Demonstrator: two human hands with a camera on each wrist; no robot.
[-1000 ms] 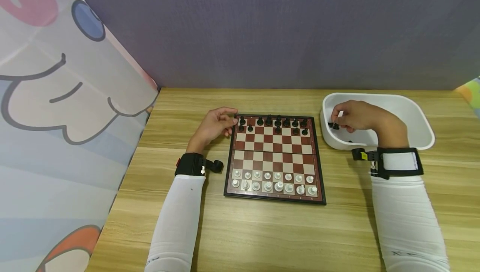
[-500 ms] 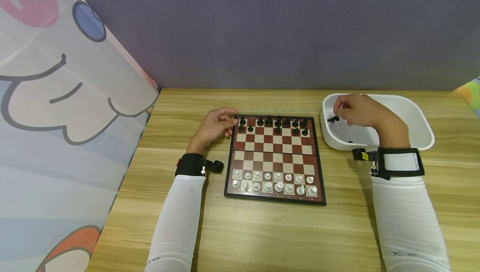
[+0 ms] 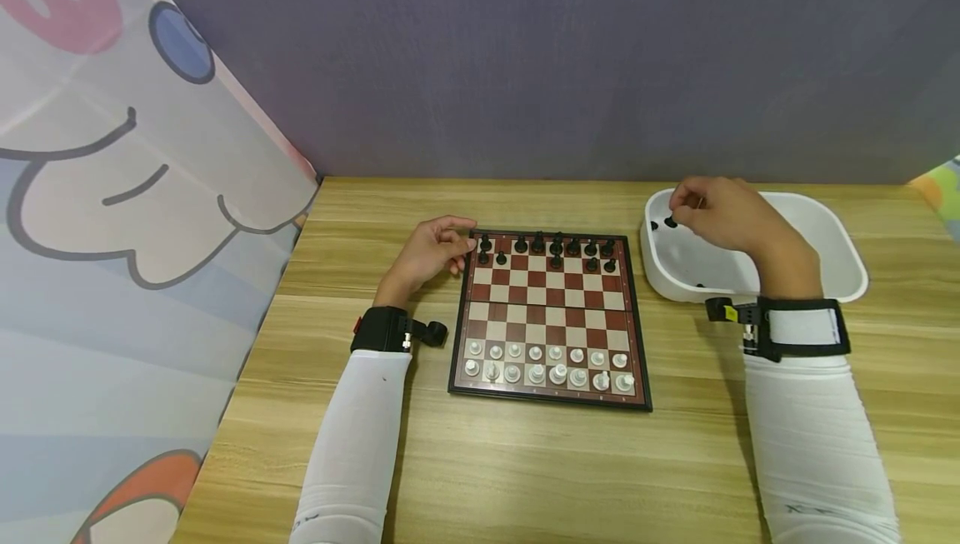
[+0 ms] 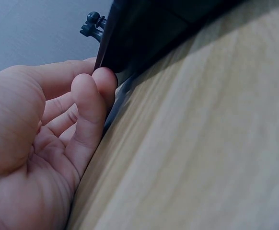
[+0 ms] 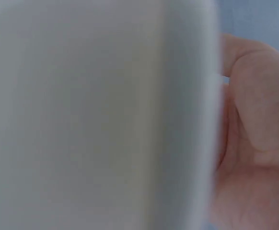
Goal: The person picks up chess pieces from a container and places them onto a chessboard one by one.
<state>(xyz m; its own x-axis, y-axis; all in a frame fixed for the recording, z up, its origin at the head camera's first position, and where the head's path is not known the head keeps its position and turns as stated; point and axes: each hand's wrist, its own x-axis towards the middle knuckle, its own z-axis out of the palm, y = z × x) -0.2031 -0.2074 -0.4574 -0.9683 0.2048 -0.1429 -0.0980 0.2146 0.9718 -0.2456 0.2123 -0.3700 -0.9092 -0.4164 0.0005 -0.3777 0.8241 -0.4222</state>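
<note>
My left hand [image 3: 422, 259] is at the far left corner of a folding chessboard [image 3: 546, 298]. In the left wrist view its thumb and fingers grip the dark edge of the board [image 4: 151, 36]. My right hand [image 3: 726, 215] is over the left end of a white plastic tub [image 3: 857, 257], thumb and fingertips pinching a small black chess piece [image 3: 671, 222]. Another black piece [image 3: 654, 226] lies just left of it in the tub. The near wall of the tub [image 5: 82, 120] hides the fingertips in the right wrist view.
White chess pieces [image 3: 558, 372] fill two rows on the board's near side. Several black pieces [image 3: 537, 242] stand in two rows at the far side, with gaps. A further black piece [image 3: 701, 285] shows by the tub's near wall. A grey partition [image 3: 525, 61] rises behind the table.
My right hand has moved up and slightly right inside the tub, and the pinched black piece has come away from the one beside it. The left hand stays at the board's corner.
</note>
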